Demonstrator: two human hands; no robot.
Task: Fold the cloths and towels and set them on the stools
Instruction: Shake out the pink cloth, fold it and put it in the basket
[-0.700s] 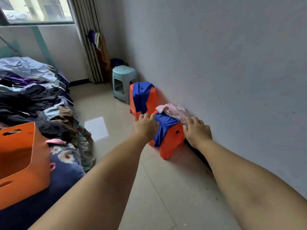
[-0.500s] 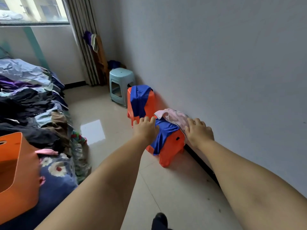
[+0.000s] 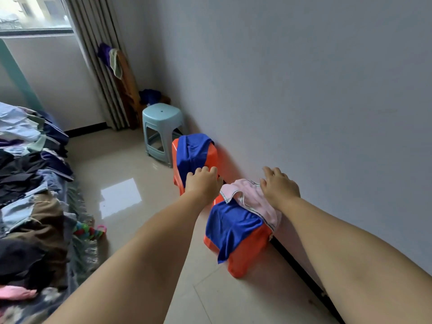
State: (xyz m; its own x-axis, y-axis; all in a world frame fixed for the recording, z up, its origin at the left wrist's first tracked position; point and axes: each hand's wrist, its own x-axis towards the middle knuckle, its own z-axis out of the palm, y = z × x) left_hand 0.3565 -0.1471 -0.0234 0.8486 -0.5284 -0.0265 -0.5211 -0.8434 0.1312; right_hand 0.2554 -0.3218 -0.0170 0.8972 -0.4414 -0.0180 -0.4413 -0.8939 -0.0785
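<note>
- Room: 1 grey wall [image 3: 304, 78] runs along the right side, 1 window [image 3: 32, 15] sits at upper left, and 1 striped curtain [image 3: 98, 66] hangs beside it. The floor [image 3: 121, 164] is glossy beige tile with a bright reflection patch.
- Clothes pile [image 3: 30, 183]: 1 large heap of mixed dark and pale garments fills the left edge; individual pieces cannot be counted.
- Stools: 3 in a row along the wall. 1 pale blue stool [image 3: 162, 118] stands farthest away with a bare top. 1 far orange stool [image 3: 211, 157] stands in the middle. 1 near orange stool [image 3: 247, 256] stands closest.
- Blue cloths: 2. 1 far blue cloth [image 3: 190, 153] drapes over the far orange stool. 1 near blue cloth [image 3: 231, 225] drapes over the top and front of the near orange stool.
- Pink cloth [image 3: 252, 197]: 1, with dark stitched edging, lying on the near blue cloth at the wall side of the near orange stool.
- Hands: 2, both bare. The left hand [image 3: 203, 183] hovers between the 2 orange stools, fingers curled loosely, gripping nothing. The right hand [image 3: 278, 183] is spread palm-down, its heel over the pink cloth, fingers extended toward the wall, gripping nothing.
</note>
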